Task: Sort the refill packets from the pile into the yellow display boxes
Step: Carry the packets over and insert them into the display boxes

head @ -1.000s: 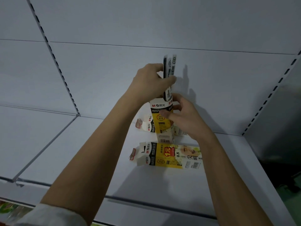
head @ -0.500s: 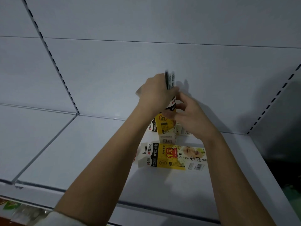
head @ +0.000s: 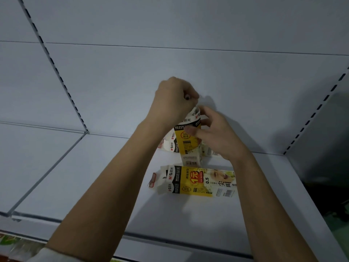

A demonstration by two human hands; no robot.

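Loading refill packets (head: 187, 97) into upright yellow display box (head: 189, 142) at shelf (head: 94, 176) rear; we are clenching left hand (head: 174, 103) round packets at box mouth; right hand (head: 213, 135) is pinching box wall, steadying it; next, we judge, releasing packets once seated; second box (head: 194, 181) lying flat just in front; open shelf room leftward; back panel (head: 207, 76) close behind.

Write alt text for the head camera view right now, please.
Two bare hands work at an upright yellow display box on a white shelf: the left hand pushes refills in from above, the right hand steadies it. Another yellow box lies flat in front.
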